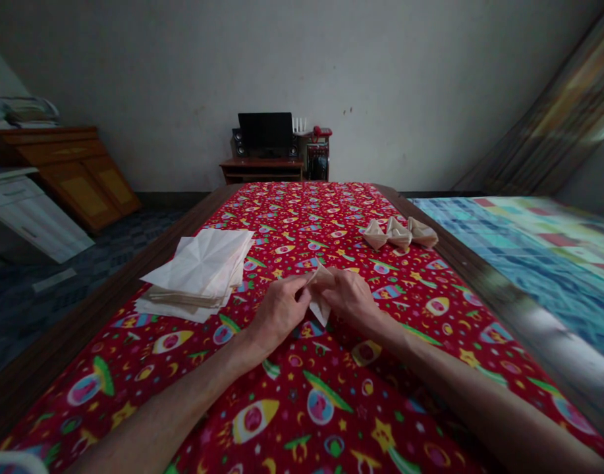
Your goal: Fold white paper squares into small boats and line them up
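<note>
Bare forearms [193,401] reach over the red cloth [252,421] from the near edge to mid-tabletop, where the left hand [280,308] and right hand [352,297] pinch a folded paper [321,312] between them, its folds perhaps partly hidden by fingers. A paper stack [203,263] lies toward the left edge, three folded shapes [398,234] near the right.

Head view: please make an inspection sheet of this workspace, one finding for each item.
Surface: red patterned cloth on a dark wooden table.
Work things: folded paper at centre; paper stack at left; three folded shapes at right.
Clutter: pale curved object at lower left, cut off.
Hands: left hand and right hand both hold the folded paper.
Cables: nothing seen.
Surroundings: monitor, speakers by the wall; wooden cabinet at left; bedding at right.
</note>
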### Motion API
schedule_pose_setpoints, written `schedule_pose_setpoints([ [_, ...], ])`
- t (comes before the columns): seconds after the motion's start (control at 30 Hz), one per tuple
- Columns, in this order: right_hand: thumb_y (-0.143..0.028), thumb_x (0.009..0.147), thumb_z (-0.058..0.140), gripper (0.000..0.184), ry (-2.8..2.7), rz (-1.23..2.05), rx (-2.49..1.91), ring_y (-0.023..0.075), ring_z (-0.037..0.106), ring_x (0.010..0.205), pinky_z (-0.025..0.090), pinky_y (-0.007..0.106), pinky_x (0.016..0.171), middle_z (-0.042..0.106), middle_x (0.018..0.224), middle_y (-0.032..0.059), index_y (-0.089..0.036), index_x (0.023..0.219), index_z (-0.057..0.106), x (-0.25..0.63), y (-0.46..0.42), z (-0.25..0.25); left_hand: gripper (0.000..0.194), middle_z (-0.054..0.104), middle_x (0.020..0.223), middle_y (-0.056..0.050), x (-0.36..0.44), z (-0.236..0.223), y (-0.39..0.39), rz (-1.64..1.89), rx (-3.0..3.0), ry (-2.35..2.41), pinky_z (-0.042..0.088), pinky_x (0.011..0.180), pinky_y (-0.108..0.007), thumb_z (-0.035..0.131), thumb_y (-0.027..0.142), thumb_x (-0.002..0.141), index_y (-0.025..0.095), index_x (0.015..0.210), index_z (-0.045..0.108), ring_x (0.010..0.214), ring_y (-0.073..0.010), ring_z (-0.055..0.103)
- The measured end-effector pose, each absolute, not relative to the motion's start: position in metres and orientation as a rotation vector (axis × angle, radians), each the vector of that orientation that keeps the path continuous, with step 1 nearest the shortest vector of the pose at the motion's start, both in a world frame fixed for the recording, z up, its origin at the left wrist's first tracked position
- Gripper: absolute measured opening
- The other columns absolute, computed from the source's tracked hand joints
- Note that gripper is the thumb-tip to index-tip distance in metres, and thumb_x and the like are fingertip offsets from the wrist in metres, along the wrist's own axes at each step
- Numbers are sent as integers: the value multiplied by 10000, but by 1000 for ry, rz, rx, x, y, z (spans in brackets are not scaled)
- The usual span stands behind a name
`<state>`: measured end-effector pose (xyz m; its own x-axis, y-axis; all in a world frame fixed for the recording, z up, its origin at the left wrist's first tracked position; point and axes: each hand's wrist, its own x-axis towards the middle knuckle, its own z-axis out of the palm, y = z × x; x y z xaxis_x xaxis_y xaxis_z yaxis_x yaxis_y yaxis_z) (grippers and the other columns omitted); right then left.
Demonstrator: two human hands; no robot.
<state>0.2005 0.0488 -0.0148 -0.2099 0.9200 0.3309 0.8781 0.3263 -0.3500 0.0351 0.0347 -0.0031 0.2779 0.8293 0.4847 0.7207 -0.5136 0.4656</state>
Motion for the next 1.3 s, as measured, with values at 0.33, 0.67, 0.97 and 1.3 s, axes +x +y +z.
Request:
schedule_pose_setpoints([
  [0.33,-195,774,510,155,-2191,103,-1552,152,537,649,301,236,571,638,697,40,-188,820,657,204,43,-16,267,677,951,-42,25,-13,38,1003,2486,1477,527,766,-272,527,91,814,203,991,694,850,-174,645],
  [0.67,-208,816,520,184,-2393,-39,-1551,138,530,677,263,238,542,613,847,45,-197,953,642,206,38,-9,382,626,1112,-52,29,-22,56,904,2611,1101,474,926,-343,520,18,800,207,1105,653,1066,-197,548],
  [0.97,-194,877,463,165,-2451,-116,-1547,135,546,714,267,245,547,606,854,43,-180,906,625,218,38,-13,416,525,1307,-106,26,-21,56,812,2832,961,401,1047,-390,488,18,810,123,1206,562,1227,-214,435],
  [1.3,-214,920,436,178,-2500,-213,-1572,132,531,681,235,248,509,591,879,42,-191,941,611,216,34,-9,451,519,1319,-127,23,-23,59,693,2916,897,403,1054,-419,486,38,797,103,1242,516,1262,-233,408],
])
